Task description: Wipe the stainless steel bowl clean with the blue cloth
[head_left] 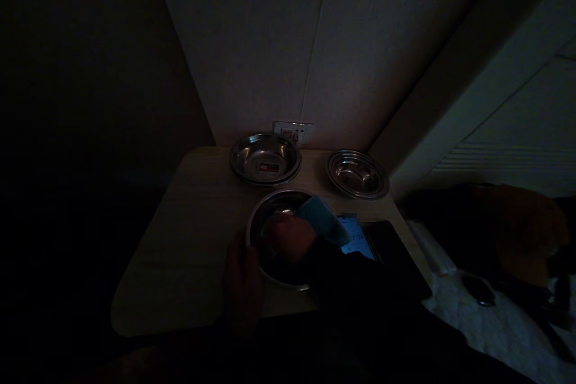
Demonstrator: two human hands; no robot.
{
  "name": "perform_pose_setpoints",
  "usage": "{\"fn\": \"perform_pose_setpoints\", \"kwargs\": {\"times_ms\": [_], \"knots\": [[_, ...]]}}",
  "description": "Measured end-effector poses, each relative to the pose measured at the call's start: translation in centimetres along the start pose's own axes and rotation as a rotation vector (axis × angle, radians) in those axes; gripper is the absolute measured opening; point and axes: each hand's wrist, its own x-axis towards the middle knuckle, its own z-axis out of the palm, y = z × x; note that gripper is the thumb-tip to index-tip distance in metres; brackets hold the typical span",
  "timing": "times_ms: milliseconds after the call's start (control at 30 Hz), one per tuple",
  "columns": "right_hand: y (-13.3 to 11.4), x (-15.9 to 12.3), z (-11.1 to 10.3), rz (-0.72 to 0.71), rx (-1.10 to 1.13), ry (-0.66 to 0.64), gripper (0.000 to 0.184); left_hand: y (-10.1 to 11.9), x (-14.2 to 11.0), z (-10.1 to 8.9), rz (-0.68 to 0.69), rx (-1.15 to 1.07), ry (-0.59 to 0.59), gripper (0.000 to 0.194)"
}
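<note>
A round metal bowl (288,197) sits near the front of the small wooden table, its far rim catching a little light. My left hand (243,285) holds the bowl by its left rim, with the fingers along the outside. Inside the bowl, my right hand (291,239) is closed on a teal cloth (321,219). Part of this cloth sticks out over the right rim, and the rest is mostly hidden by the hand. The picture is very dark, so the fingertips are hard to make out.
Behind stand a stack of wide metal bowls (265,159) with a label inside and, to the right, a stack of smaller ones (357,174). A lit phone (360,243) lies beside a dark flat item (400,258). A socket (293,132) is on the wall.
</note>
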Motion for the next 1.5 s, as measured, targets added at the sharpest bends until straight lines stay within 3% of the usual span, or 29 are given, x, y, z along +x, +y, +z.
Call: {"fn": "perform_pose_setpoints", "kwargs": {"times_ms": [133,333,467,533,700,867,1033,1167,1233,1333,1500], "knots": [[0.1,-0.9,0.4,-0.081,0.009,-0.003,0.027,0.3,1.2,-0.7,-0.043,-0.01,-0.024,0.034],[-0.3,-2.6,0.4,-0.211,0.015,-0.047,0.024,0.2,2.2,-1.3,-0.047,-0.048,-0.165,0.043],[-0.8,-3.5,0.1,-0.183,0.009,-0.16,0.022,-0.1,1.4,-1.3,-0.026,-0.061,-0.226,0.044],[-1.1,-3.5,0.3,-0.155,0.003,-0.148,0.022,-0.1,1.1,-1.2,-0.029,-0.079,-0.246,0.044],[-1.6,-2.0,1.1,-0.03,-0.021,0.023,0.025,-0.4,0.8,-1.1,-0.057,-0.058,-0.15,0.043],[-0.5,0.1,0.4,0.134,-0.065,0.057,0.028,-0.5,0.8,-1.1,-0.046,-0.051,-0.122,0.041],[-1.1,-0.2,0.2,0.054,-0.055,0.011,0.025,-0.8,0.7,-0.8,-0.037,-0.067,-0.146,0.045],[-2.6,-2.1,0.1,-0.025,-0.059,-0.153,0.021,-1.2,0.5,-0.8,-0.019,-0.059,-0.133,0.045],[-3.0,-2.5,-0.2,0.022,-0.066,-0.197,0.022,-1.2,0.4,-0.8,-0.023,-0.063,-0.137,0.044],[-3.1,-2.1,-0.5,0.096,-0.048,-0.155,0.022,-1.2,0.5,-0.9,-0.035,-0.069,-0.128,0.043],[-2.2,0.4,-0.1,0.104,0.003,-0.02,0.024,-1.1,0.5,-1.0,0.005,-0.049,-0.089,0.041]]}}
